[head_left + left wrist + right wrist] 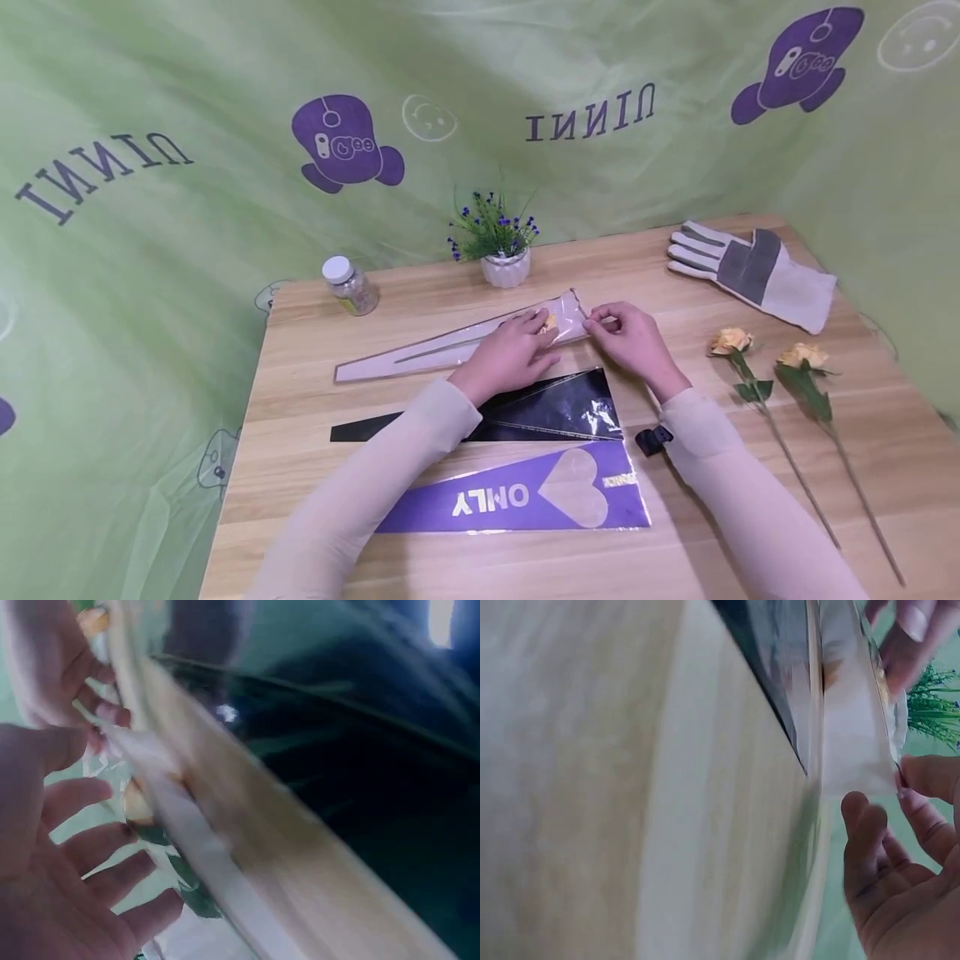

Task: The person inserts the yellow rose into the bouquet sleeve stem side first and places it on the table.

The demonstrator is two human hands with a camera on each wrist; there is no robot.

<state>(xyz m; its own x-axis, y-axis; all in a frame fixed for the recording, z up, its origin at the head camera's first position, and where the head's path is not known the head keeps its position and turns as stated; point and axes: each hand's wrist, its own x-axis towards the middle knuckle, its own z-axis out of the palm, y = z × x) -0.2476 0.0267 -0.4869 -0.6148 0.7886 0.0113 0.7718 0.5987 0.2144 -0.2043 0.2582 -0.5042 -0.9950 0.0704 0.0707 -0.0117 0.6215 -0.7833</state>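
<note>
A clear, pale-edged flower sleeve (570, 318) lies at the middle of the table, narrow end to the left. Inside it is a peach rose (551, 321), its green stem running toward the narrow end; fingers partly cover the bloom. My left hand (513, 354) lies over the sleeve at the bloom, fingers extended. At the wide end, my right hand (628, 340) pinches the sleeve's edge between thumb and fingertip, as the right wrist view also shows. Just below lies a black sleeve (570, 408), and nearer still a purple sleeve (510, 496) with a heart, partly behind my left forearm.
Two peach roses, one left (731, 342) and one right (802, 357), lie on the right side. A grey-white work glove (757, 271) is at the back right. Along the back stand a potted plant (504, 267) and a white-capped jar (352, 287), before a green curtain (480, 75).
</note>
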